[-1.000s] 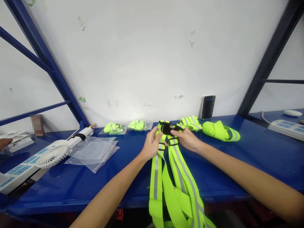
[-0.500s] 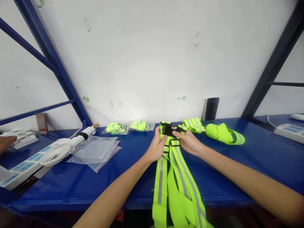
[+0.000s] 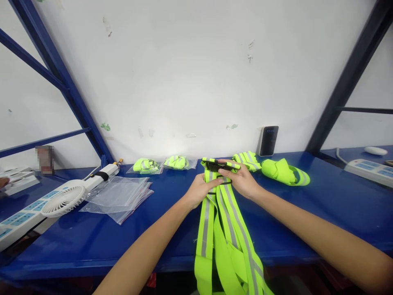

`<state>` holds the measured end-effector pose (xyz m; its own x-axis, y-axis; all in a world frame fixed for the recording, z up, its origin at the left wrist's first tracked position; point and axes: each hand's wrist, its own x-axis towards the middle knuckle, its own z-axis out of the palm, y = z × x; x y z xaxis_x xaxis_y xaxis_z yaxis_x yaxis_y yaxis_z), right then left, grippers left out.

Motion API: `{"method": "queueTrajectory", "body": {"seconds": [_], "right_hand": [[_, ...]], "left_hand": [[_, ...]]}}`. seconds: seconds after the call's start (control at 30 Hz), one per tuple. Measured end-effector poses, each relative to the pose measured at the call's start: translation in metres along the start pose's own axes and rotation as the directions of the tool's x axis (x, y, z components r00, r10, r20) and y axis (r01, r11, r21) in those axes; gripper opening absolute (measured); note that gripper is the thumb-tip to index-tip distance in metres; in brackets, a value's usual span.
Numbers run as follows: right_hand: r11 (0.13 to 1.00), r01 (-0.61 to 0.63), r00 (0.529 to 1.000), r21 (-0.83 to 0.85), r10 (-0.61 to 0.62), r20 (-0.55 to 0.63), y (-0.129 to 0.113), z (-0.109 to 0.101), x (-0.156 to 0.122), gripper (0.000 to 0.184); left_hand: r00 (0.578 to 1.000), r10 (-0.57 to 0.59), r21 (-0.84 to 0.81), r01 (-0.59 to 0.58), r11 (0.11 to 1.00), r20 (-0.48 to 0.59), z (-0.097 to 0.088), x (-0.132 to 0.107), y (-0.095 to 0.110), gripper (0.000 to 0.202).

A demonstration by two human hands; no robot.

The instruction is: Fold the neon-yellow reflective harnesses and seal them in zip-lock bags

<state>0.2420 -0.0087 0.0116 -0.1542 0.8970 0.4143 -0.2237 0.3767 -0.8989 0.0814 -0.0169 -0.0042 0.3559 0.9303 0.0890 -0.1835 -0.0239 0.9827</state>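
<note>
A neon yellow reflective strap vest (image 3: 236,221) with grey stripes and black buckles hangs from both hands, its long straps falling over the table's front edge. My left hand (image 3: 199,189) is closed on the left side of its upper end, thumb laid across the webbing. Opposite it, my right hand (image 3: 242,179) pinches the right side near the black buckle (image 3: 219,165). The fingers partly cover the buckle. Just behind lies a folded striped strap bundle (image 3: 247,159), and to the right a rolled yellow bundle (image 3: 284,172).
Two bagged yellow bundles (image 3: 145,165) lie by the wall. Clear zip bags (image 3: 123,196) are stacked at left on the blue table (image 3: 166,221). Beside them are a small white fan (image 3: 64,200) and a power strip (image 3: 30,213). A phone-like device (image 3: 267,141) stands against the wall. Another person's hand (image 3: 3,182) shows at far left.
The top of the vest has tipped, so its upper strap edge now folds over the buckle. My hands have shifted their grip slightly. The whole view has moved a little.
</note>
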Motion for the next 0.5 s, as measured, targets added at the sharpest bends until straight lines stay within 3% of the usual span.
{"method": "queueTrajectory", "body": {"seconds": [0.1, 0.23, 0.37, 0.5], "right_hand": [[0.992, 0.029, 1.0, -0.122, -0.028, 0.008, 0.003, 0.002, -0.003, 0.036], [0.99, 0.032, 0.999, -0.136, -0.034, -0.014, 0.005, 0.008, -0.006, 0.037], [1.0, -0.006, 1.0, 0.016, 0.007, -0.017, 0.0, 0.005, -0.003, 0.039], [0.987, -0.103, 0.99, 0.127, 0.089, 0.11, -0.012, -0.003, 0.001, 0.044]], "left_hand": [[0.997, 0.033, 0.055, -0.029, 0.998, -0.067, 0.002, -0.001, -0.005, 0.043], [0.979, 0.083, 0.162, -0.053, 0.985, -0.184, 0.001, 0.002, -0.011, 0.051], [0.997, 0.039, 0.101, -0.033, 0.994, -0.06, -0.003, 0.002, -0.004, 0.046], [0.994, -0.027, 0.016, 0.025, 1.0, 0.107, -0.008, -0.001, 0.006, 0.042]]}}
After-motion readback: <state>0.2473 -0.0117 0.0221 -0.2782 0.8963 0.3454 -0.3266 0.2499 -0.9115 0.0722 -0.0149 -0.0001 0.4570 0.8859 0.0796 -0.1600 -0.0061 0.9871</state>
